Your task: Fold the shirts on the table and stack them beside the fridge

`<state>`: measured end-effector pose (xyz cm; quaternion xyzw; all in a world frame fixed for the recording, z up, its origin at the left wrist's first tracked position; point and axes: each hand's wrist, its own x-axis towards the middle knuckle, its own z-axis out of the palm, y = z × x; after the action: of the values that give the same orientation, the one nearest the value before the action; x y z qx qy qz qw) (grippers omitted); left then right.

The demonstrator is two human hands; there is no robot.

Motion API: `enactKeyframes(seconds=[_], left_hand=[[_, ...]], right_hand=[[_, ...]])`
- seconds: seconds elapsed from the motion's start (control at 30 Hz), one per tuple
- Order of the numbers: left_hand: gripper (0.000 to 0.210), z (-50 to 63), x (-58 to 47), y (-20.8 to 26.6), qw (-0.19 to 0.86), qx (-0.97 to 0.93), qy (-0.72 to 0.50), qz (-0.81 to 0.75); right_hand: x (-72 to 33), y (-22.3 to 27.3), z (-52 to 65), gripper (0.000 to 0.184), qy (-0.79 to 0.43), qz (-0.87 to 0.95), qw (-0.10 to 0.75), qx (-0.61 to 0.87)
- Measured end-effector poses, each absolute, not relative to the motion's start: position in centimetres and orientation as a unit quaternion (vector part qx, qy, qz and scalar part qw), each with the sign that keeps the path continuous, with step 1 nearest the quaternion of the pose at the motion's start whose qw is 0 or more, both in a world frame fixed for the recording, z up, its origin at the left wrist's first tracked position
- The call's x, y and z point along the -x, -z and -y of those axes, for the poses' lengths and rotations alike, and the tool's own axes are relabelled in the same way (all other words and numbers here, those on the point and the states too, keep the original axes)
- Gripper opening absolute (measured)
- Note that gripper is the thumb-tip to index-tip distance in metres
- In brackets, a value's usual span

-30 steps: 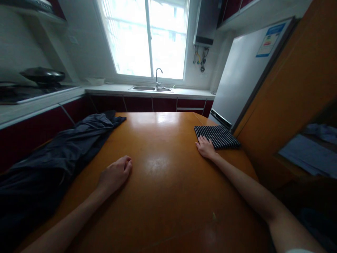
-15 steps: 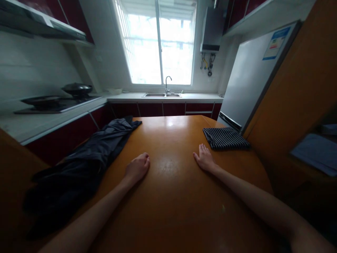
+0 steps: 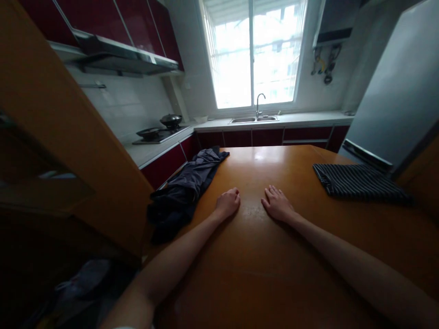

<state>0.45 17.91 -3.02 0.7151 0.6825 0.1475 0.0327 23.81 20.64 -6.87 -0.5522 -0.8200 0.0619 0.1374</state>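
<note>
My left hand (image 3: 228, 203) rests on the wooden table (image 3: 254, 256), its fingers curled in and nothing visible in them. Palm down on the same tabletop, my right hand (image 3: 277, 204) lies with its fingers stretched out, a short gap from the left. Dark clothing (image 3: 192, 183), crumpled and long, spreads along the table's left edge, nearest my left hand but apart from it. To the right of my right hand is a folded black cloth with pale stripes (image 3: 360, 183); neither hand touches it.
Beyond the table runs a white counter with a sink (image 3: 254, 120) under a window. A stove with a lidded pan (image 3: 170, 120) stands at the left, below a range hood (image 3: 130, 59). A grey refrigerator (image 3: 394, 91) rises at the right. A wooden panel (image 3: 78, 128) borders the left.
The view has turned to the left. My right hand has slid left, away from the striped cloth and closer to my left hand. My left hand remains curled on the table.
</note>
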Motion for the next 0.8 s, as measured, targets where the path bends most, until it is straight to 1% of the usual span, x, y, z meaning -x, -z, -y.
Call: enactKeyframes(seconds=[0.13,0.3,0.43,0.53,0.63,0.73,0.8], left_hand=[[0.023,-18.0,-0.1,3.2,0.044,-0.722,-0.154,-0.674],[0.022,-18.1,0.3,3.3,0.053,-0.731,-0.162,-0.661],[0.022,-18.2,1.0,2.3,0.044,-0.734,-0.168,-0.657],[0.024,-18.2,2.6,1.0,0.011,-0.719,-0.183,-0.67],[0.024,-18.0,5.3,-0.1,-0.076,-0.671,-0.182,-0.715],[0.03,-17.8,8.5,-0.7,-0.152,-0.614,-0.141,-0.762],[0.039,-17.8,10.4,-0.9,-0.154,-0.592,-0.115,-0.782]], right_hand=[[-24.0,6.5,-20.7,0.058,-0.065,0.838,0.142,0.523],[-24.9,6.9,-20.7,0.054,-0.066,0.85,0.149,0.501],[-25.1,7.2,-20.9,0.052,-0.069,0.856,0.157,0.487],[-25.2,7.2,-21.0,0.052,-0.066,0.861,0.153,0.48],[-25.3,7.3,-21.1,0.053,-0.061,0.863,0.151,0.478],[-25.4,7.4,-21.1,0.053,-0.062,0.863,0.155,0.476],[-25.4,7.5,-21.1,0.053,-0.063,0.864,0.158,0.474]])
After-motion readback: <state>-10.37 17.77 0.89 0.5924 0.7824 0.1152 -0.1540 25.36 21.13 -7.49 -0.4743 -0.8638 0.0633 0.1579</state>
